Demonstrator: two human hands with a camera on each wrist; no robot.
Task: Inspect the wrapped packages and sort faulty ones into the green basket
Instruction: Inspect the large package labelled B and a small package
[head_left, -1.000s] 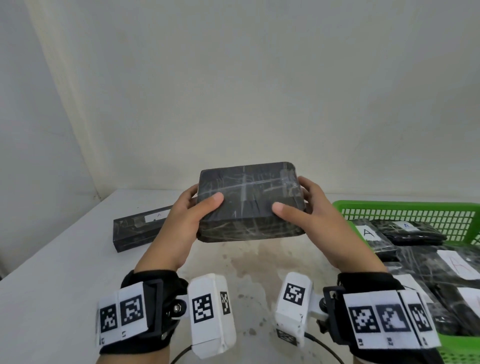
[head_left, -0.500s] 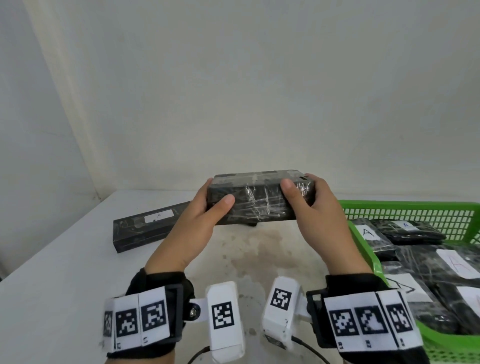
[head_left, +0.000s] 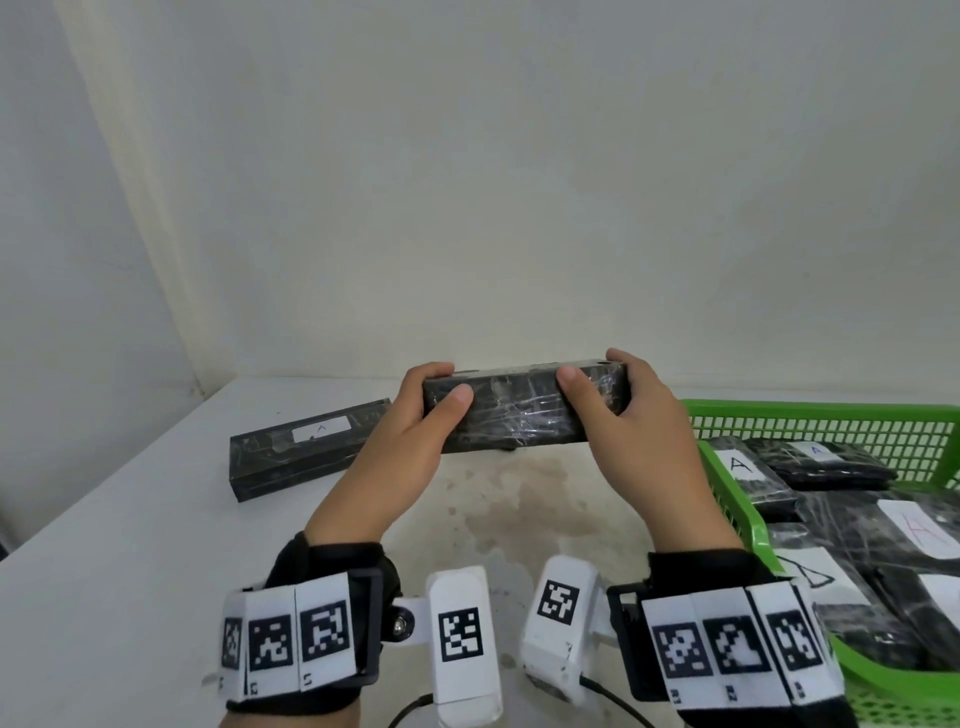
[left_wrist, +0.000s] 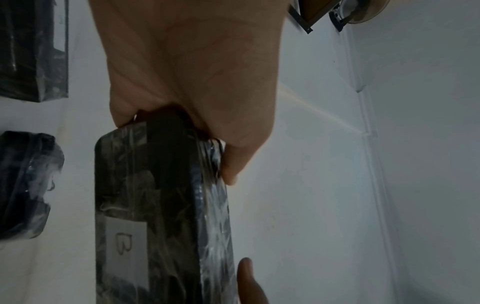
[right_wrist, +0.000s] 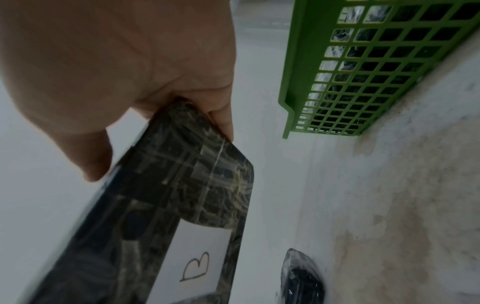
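Tipping forward since a moment ago, the black plastic-wrapped box (head_left: 522, 410) now shows its long thin side to the head camera, where before its wide top faced up. It also sits lower, closer to the white surface (head_left: 130, 545). I think this turn lets the person check another side for tears.

The left hand (head_left: 415, 431) grips the left end, thumb on the near side and fingers curled over the top. The right hand (head_left: 628, 431) grips the right end the same way. Both hands are wrapped tight on the box, which hangs in the air between them.

Under the box, the wrist cameras show a white label with a letter B (right_wrist: 197, 265). A small dark dot sits at the top right corner; I cannot tell if it is a hole.

Just to the right stands the green plastic basket (head_left: 810, 423) with black wrapped packages inside. A long black wrapped package with a label marked A (head_left: 306, 447) lies on the surface to the left.
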